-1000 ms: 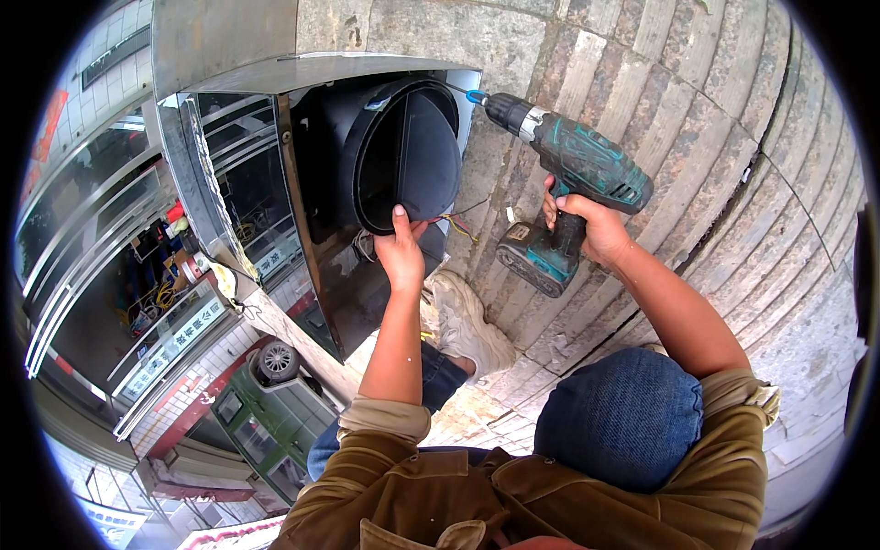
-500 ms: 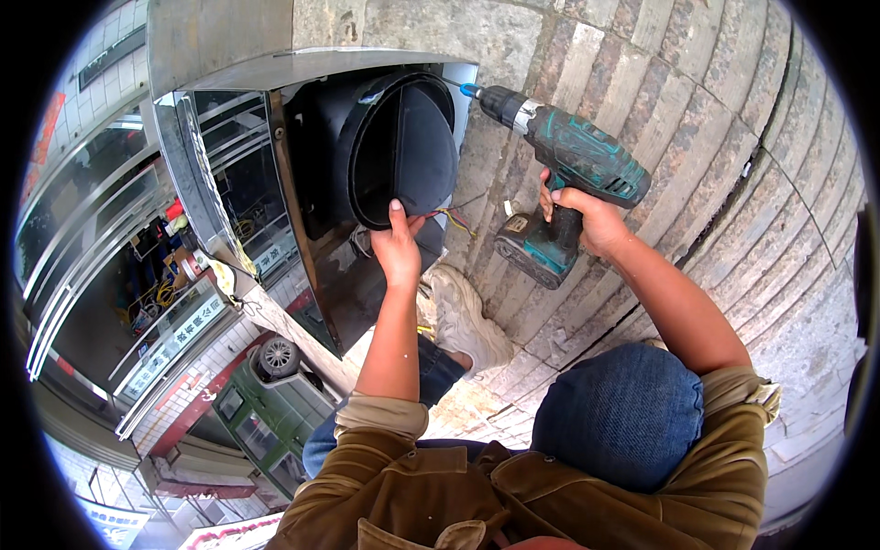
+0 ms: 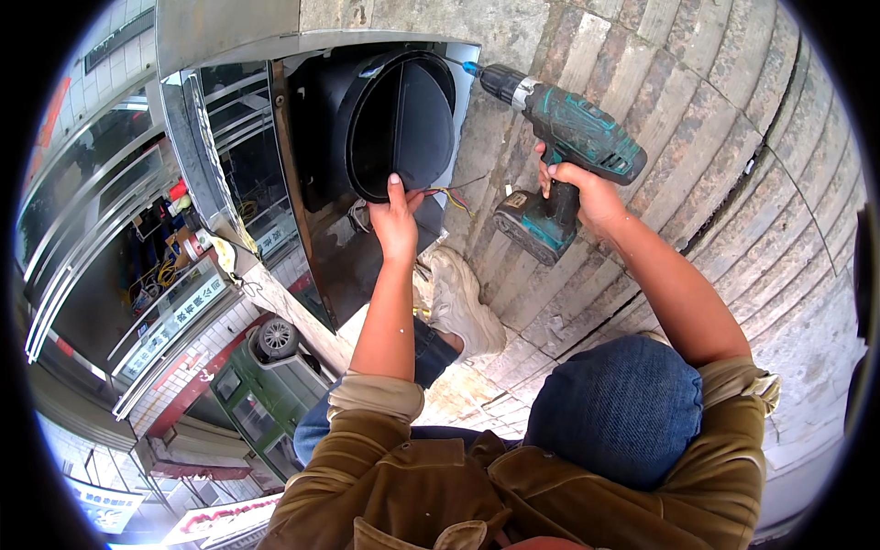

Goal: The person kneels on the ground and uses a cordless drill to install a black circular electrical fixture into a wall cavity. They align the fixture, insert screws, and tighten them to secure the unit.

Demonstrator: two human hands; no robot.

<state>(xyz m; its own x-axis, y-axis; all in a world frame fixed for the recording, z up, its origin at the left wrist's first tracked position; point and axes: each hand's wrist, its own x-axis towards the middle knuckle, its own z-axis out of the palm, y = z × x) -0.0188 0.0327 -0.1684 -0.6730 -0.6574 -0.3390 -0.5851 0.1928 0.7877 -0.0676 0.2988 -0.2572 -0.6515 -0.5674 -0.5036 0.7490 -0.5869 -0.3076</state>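
Note:
A black round duct outlet (image 3: 346, 147) with a flat black flap (image 3: 426, 128) across part of its mouth sits in a metal housing (image 3: 460, 105). Pinched at the outlet's near rim is my left hand (image 3: 396, 220), thumb on top and fingers curled behind. Thin coloured wires (image 3: 453, 199) stick out beside those fingers. My right hand (image 3: 587, 194) is wrapped round the grip of a teal and black cordless drill (image 3: 579, 133). Its blue-collared bit (image 3: 471, 69) points left at the housing's upper right edge; whether the tip touches the metal cannot be told.
Ribbed stone paving (image 3: 715, 119) spreads out on the right. My pale shoe (image 3: 458, 307) stands just below the housing, with my denim knee (image 3: 614, 412) nearer. Glass and metal-framed shopfronts (image 3: 101, 247) line the left, with a green vehicle (image 3: 261, 403) below them.
The housing, both hands and the drill appear a little higher in the picture, as the view has shifted. Each hand keeps its hold, and the drill stays at the same edge.

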